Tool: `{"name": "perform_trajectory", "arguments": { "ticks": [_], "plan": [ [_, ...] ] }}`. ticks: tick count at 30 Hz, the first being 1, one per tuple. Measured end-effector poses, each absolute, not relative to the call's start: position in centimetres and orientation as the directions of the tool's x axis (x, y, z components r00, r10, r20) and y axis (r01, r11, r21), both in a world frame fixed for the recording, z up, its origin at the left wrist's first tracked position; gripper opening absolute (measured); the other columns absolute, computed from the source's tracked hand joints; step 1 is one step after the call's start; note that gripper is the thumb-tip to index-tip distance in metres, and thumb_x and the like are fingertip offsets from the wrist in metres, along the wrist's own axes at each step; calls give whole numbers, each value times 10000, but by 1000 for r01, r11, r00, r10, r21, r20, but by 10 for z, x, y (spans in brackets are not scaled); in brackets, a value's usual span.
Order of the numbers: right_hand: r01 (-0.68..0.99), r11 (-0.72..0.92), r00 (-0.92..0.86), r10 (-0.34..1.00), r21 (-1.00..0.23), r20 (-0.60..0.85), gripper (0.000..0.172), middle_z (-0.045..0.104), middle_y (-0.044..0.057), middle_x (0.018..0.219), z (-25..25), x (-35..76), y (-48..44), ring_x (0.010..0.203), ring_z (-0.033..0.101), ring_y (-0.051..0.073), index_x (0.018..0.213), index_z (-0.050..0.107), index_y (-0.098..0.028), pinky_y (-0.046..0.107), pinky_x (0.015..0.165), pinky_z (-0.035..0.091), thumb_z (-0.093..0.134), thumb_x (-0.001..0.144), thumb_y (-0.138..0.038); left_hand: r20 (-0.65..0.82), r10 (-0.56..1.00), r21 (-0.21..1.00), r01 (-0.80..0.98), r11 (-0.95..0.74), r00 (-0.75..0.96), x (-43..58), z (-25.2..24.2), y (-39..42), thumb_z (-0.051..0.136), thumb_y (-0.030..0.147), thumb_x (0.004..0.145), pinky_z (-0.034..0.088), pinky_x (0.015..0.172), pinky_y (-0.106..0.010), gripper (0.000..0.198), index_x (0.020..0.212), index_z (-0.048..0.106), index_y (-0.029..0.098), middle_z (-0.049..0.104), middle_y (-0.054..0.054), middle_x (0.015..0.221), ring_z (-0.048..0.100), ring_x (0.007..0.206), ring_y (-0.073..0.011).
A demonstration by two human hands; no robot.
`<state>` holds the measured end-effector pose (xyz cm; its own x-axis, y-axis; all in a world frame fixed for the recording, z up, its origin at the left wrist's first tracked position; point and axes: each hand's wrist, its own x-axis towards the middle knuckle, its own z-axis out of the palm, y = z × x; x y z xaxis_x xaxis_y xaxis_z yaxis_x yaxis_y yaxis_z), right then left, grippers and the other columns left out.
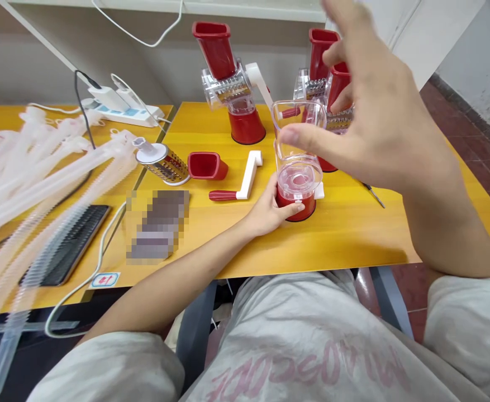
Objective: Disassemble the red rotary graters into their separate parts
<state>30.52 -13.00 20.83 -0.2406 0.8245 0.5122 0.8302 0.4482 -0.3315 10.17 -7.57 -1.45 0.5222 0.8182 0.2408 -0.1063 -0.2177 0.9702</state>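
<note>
Plastic hoses: a bundle of ribbed, translucent white plastic hoses fills the left edge, lying across the left table and hanging past its front edge.
Dark panel: a black ribbed panel lies on the yellow left table, partly under the hoses.
Power strip: a white power strip at upper left carries plugged-in white adapters, with cables running from it.
Blurred patch: a pixelated rectangle covers something flat on the right table, so it is too blurred to tell.
Grater drum: a steel grater drum with a white end lies on its side, just beside a loose red hopper.
Crank: a white crank with a red grip lies flat, near the left hand.
Assembled grater: a complete rotary grater stands upright at upper middle, on the yellow right table.
Left hand: the left hand wraps around a red suction base, closed on it at the table's middle.
Held piece: a clear drum housing stands upright on that base, empty of any drum.
Right hand: the right hand is raised with fingers spread, its thumb against the housing's upper part.
Back graters: two more graters stand behind the right hand at upper right, partly hidden.
Small tool: a thin screwdriver lies near the table's right side.
</note>
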Motion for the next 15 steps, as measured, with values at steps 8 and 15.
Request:
{"name": "perform_trajectory", "arguments": {
  "ticks": [8,15],
  "plan": [
    [798,579,-471,772,-167,427,576,766,97,1092,206,296,-81,1143,731,321,1112,785,-293,434,874,657,889,839,-790,237,802,970,-93,-223,548,100,-10,-76,1019,595,820,255,1522,-627,1167,1744,449,165,562,-236,1784,424,1766,-446],
    [798,591,-556,797,-115,237,448,763,62,1239,234,304,-86,1106,738,261,1224,809,-343,441,962,648,923,860,-579,191,802,982,-104,-161,565,102,-17,-73,1051,604,765,331,1486,-642,1194,1720,489,161,574,-246,1770,488,1720,-463]
  ]
}}
